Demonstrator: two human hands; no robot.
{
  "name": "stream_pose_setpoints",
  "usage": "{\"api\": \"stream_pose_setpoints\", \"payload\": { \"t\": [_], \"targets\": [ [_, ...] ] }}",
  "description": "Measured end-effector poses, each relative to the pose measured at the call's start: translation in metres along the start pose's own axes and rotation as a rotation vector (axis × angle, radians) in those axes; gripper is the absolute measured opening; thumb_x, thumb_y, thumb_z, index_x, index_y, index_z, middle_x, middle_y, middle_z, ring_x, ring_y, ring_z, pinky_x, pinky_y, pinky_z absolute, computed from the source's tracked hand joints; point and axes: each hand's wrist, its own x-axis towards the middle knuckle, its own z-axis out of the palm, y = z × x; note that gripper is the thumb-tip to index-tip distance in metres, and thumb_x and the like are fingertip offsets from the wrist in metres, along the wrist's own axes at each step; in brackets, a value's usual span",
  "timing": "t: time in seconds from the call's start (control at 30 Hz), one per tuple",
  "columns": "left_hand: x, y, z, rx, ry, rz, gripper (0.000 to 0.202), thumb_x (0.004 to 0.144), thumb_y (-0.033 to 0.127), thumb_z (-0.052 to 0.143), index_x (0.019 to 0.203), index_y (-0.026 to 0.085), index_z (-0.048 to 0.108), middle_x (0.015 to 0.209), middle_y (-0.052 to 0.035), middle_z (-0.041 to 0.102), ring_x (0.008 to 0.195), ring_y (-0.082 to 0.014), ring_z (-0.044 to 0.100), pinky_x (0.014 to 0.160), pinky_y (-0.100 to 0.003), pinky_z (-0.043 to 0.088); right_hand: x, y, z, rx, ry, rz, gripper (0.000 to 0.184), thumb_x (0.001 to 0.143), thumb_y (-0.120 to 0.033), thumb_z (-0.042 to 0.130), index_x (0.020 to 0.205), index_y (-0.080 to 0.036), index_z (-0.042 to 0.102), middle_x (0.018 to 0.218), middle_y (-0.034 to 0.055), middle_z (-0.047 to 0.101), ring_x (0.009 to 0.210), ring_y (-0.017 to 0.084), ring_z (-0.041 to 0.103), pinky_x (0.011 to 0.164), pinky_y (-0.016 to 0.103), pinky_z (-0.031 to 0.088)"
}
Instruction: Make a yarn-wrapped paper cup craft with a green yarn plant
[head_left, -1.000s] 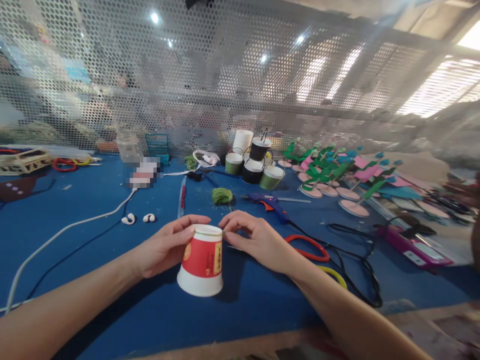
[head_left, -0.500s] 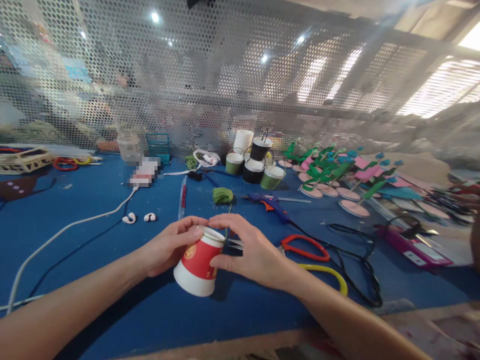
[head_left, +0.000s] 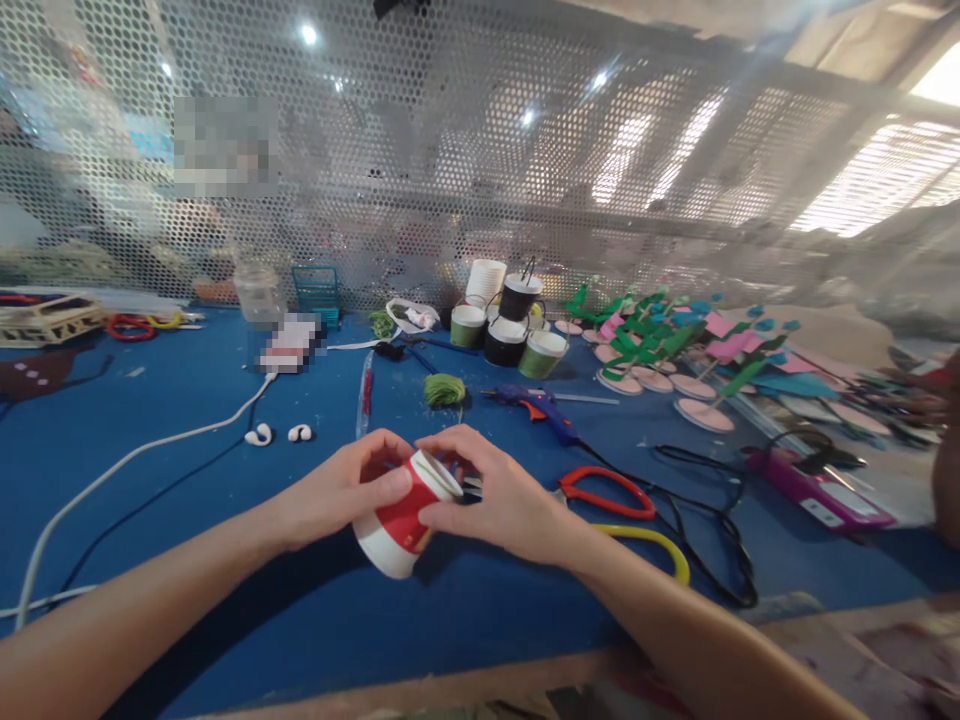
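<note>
A red and white paper cup (head_left: 396, 524) lies tilted, its base pointing up and to the right, just above the blue table (head_left: 187, 470). My left hand (head_left: 341, 495) wraps the cup's left side with thumb and fingers curled on it. My right hand (head_left: 499, 495) holds the base end, fingers closed round the rim there. Both hands meet over the cup at the table's near middle.
Scissors with a red handle (head_left: 607, 495) and a yellow handle (head_left: 660, 550) lie just right of my hands. Behind are a blue glue gun (head_left: 536, 405), green yarn (head_left: 444, 390), several small cups (head_left: 506, 325), foam flowers (head_left: 660, 350), two white earbuds (head_left: 277, 433), cables, and a perforated mesh wall.
The cup stood upside down on the table a second ago; both hands have since tipped it over to the right and lifted it slightly. My right hand closed onto its base.
</note>
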Motion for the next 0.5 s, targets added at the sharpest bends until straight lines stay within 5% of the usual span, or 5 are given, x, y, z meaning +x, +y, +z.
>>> {"api": "stream_pose_setpoints", "payload": {
  "t": [0.13, 0.27, 0.4, 0.5],
  "targets": [
    [-0.004, 0.014, 0.001, 0.488, 0.085, 0.07, 0.064, 0.054, 0.041, 0.067, 0.11, 0.021, 0.044, 0.102, -0.0055, 0.056, 0.086, -0.0215, 0.054, 0.071, -0.03, 0.042, 0.002, 0.004, 0.006, 0.107, 0.105, 0.137, 0.046, 0.062, -0.033, 0.065, 0.101, -0.016, 0.047, 0.098, 0.007, 0.054, 0.083, 0.015, 0.054, 0.071, 0.03, 0.047],
    [-0.003, 0.025, -0.001, 0.67, 0.163, 0.072, 0.053, 0.06, 0.041, 0.061, 0.107, 0.022, 0.047, 0.092, -0.0038, 0.06, 0.078, -0.0211, 0.057, 0.065, -0.028, 0.041, 0.003, 0.002, -0.005, 0.065, 0.052, 0.092, 0.06, 0.061, -0.037, 0.066, 0.111, -0.014, 0.043, 0.108, 0.011, 0.05, 0.09, 0.017, 0.054, 0.076, 0.032, 0.046],
    [0.003, 0.036, -0.01, 0.681, 0.21, 0.035, 0.052, 0.056, 0.045, 0.063, 0.099, 0.02, 0.05, 0.078, -0.0021, 0.061, 0.068, -0.0204, 0.057, 0.059, -0.026, 0.04, 0.013, 0.005, -0.046, -0.216, 0.21, 0.088, 0.046, 0.071, -0.036, 0.056, 0.11, -0.011, 0.047, 0.102, 0.0107, 0.057, 0.089, 0.017, 0.055, 0.077, 0.03, 0.045],
    [0.009, 0.042, -0.012, 0.706, 0.248, 0.07, 0.051, 0.052, 0.045, 0.066, 0.096, 0.02, 0.056, 0.085, -0.003, 0.06, 0.073, -0.0209, 0.056, 0.063, -0.027, 0.04, 0.026, 0.02, -0.084, -0.627, 0.309, 0.345, 0.029, 0.078, -0.028, 0.046, 0.099, -0.01, 0.055, 0.096, 0.0113, 0.061, 0.086, 0.019, 0.057, 0.077, 0.029, 0.043]
  ]
}}
